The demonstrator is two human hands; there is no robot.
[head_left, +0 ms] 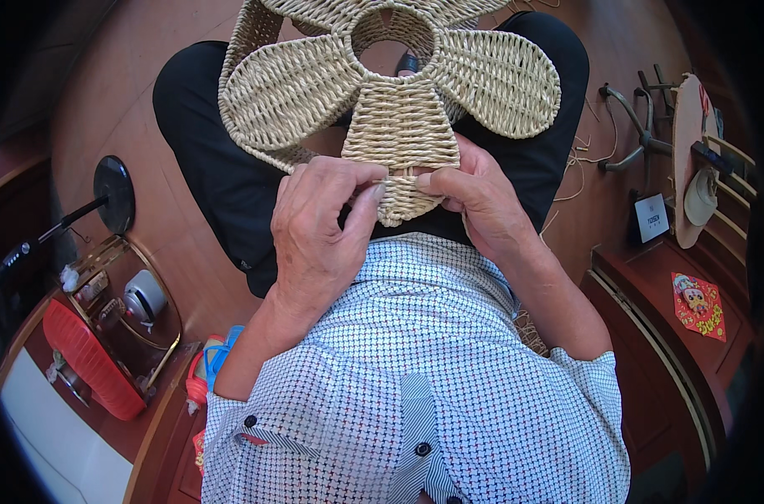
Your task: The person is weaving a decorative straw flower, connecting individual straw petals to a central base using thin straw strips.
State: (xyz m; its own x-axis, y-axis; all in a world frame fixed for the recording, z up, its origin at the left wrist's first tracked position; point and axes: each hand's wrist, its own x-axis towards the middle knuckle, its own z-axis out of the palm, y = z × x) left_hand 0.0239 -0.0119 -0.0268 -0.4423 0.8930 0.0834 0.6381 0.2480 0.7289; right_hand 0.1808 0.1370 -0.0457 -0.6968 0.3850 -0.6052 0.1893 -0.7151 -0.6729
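In the head view, a woven straw flower sits at the far middle, above the person's lap, its petals set around a round ring with an open centre. The left petal and right petal spread over the black trousers; a broad woven band runs beyond the left petal. The near petal points toward the patterned shirt.

Both hands are at this near petal. The left hand has thumb and forefinger narrowed on its left edge, by the tip. The right hand grips its right edge, thumb on top and fingers partly hidden beneath. Between them, a gap in the weave shows bare cords, with a tighter woven tip on the near side.

Loose straw strands lie on the brown floor to the right. Farther right are grey metal legs, a round board, a small white card and, nearer, a red card. To the left stand a black round base with a pole and, nearer, a red ribbed object. A blue strap lies just beside the left forearm.
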